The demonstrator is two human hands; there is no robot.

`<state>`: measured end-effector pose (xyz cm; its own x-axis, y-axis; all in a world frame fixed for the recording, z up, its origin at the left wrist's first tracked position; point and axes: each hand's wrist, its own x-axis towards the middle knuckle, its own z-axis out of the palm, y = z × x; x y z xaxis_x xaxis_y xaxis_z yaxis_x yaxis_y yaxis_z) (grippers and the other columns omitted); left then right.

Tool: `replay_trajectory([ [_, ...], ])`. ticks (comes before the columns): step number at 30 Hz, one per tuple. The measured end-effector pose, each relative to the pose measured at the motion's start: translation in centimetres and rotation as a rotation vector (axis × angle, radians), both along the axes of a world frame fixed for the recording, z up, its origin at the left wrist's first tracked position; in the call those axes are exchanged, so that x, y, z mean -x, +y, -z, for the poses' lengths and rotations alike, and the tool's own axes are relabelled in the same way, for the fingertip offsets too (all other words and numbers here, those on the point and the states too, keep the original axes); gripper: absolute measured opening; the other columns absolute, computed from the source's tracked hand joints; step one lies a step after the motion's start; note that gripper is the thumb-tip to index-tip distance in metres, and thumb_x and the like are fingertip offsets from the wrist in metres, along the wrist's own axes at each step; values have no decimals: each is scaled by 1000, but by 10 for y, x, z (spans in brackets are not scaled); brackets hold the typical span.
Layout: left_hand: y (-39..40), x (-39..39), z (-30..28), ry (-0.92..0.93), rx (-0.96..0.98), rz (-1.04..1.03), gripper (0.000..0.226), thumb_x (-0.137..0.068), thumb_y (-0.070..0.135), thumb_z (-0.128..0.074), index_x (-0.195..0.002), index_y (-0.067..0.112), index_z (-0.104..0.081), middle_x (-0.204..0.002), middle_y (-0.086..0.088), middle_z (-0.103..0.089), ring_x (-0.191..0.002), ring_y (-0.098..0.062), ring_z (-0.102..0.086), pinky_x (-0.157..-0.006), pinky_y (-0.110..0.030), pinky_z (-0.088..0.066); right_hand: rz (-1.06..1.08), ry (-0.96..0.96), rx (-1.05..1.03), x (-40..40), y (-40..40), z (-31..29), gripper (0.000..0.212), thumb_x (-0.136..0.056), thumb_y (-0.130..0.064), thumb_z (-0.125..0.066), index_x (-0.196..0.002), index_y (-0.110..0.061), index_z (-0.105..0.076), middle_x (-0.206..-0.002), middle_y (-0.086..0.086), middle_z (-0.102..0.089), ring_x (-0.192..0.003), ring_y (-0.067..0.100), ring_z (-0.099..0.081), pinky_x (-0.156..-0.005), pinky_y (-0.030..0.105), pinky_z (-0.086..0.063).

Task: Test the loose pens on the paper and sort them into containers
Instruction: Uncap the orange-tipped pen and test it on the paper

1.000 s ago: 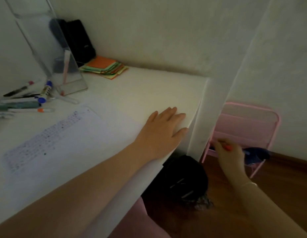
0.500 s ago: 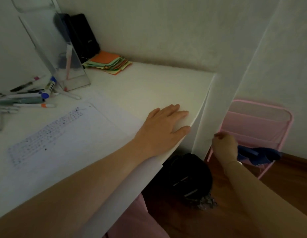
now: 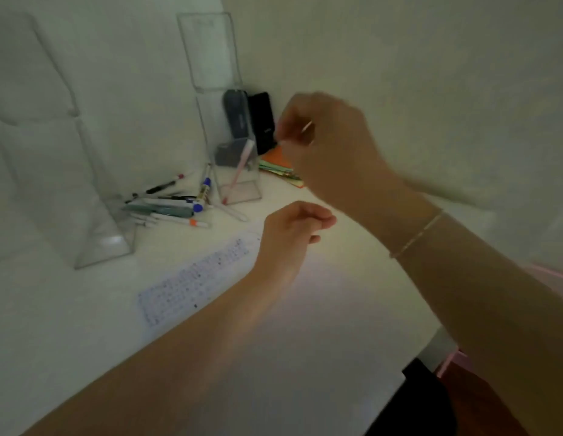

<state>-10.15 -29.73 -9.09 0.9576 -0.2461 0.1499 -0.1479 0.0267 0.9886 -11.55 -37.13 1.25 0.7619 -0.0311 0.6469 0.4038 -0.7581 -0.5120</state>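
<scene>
Up came the right hand (image 3: 330,152) from beside the pink rack to above the desk (image 3: 352,309), and the left hand (image 3: 289,234) lifted off the desk edge — fingers loosely curled, holding nothing. The right hand was blurred, fingers pinched on something thin and pale; I couldn't tell what. The loose pens (image 3: 170,206) lay heaped between two clear containers (image 3: 239,171), the right one holding a pink pen (image 3: 241,168). The test paper (image 3: 195,278) lay flat just left of the left wrist.

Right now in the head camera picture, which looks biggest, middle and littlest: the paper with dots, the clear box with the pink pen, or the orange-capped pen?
1. Paper
2. Clear box, though it's farther away
3. Orange-capped pen
</scene>
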Motion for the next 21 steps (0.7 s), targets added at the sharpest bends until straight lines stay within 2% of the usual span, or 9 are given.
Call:
replay_trajectory([
  [2, 41, -8, 2, -212, -306, -62, 37, -86, 2, -56, -62, 29, -60, -57, 23, -61, -62, 12, -57, -61, -2, -39, -114, 186, 134, -27, 38, 11, 24, -82, -2, -50, -90, -19, -65, -91, -4, -59, -82, 9, -53, -69, 9, -37],
  [5, 107, -18, 17, -464, -744, -170, 29, -86, 10, -56, -72, 34, -63, -80, 25, -64, -76, 10, -57, -72, -1, -36, -194, 341, 295, -68, 88, 41, 29, -85, -3, -48, -108, -13, -63, -113, 5, -59, -99, 18, -53, -84, 23, -43],
  [7, 146, -23, 30, -510, -949, -188, 20, -84, 19, -51, -86, 25, -69, -92, 12, -69, -82, -7, -63, -81, -19, -47, -185, 415, 405, -91, 114, 61, 29, -87, -7, -49, -115, -8, -59, -117, 12, -57, -105, 27, -55, -88, 32, -45],
  [8, 163, -23, 37, -520, -1003, -198, 23, -82, 25, -48, -88, 24, -70, -90, 7, -70, -79, -15, -64, -79, -29, -51, -177, 466, 436, -100, 125, 70, 30, -88, -8, -49, -117, -7, -57, -118, 14, -57, -105, 31, -56, -89, 35, -47],
  [10, 185, -23, 49, -517, -1033, -205, 29, -79, 32, -44, -88, 22, -70, -88, 5, -70, -75, -18, -63, -71, -35, -53, -137, 543, 516, -112, 142, 85, 29, -88, -7, -46, -116, -5, -53, -117, 17, -57, -103, 34, -58, -86, 37, -48],
  [12, 196, -22, 56, -527, -1014, -220, 27, -79, 31, -46, -89, 21, -70, -93, 7, -69, -79, -15, -63, -70, -33, -53, -76, 547, 636, -123, 153, 99, 27, -89, -6, -43, -115, -5, -52, -117, 17, -56, -103, 34, -58, -82, 38, -47],
  [17, 197, -25, 59, -594, -990, -216, 27, -82, 30, -47, -93, 21, -69, -98, 7, -68, -86, -13, -62, -74, -30, -52, 36, 400, 820, -141, 165, 122, 28, -93, -5, -38, -117, -7, -52, -117, 14, -57, -102, 30, -59, -80, 37, -46],
  [19, 199, -27, 63, -621, -972, -210, 29, -84, 30, -46, -95, 21, -70, -101, 7, -69, -90, -12, -62, -80, -26, -50, 15, 411, 778, -145, 166, 124, 27, -92, -6, -41, -116, -9, -53, -116, 13, -57, -101, 29, -58, -80, 35, -46],
  [21, 201, -30, 68, -641, -975, -219, 31, -85, 33, -44, -97, 23, -71, -106, 7, -68, -96, -11, -62, -86, -25, -48, -19, 474, 584, -147, 164, 117, 24, -90, -12, -47, -112, -10, -57, -112, 12, -58, -95, 26, -58, -79, 34, -46],
])
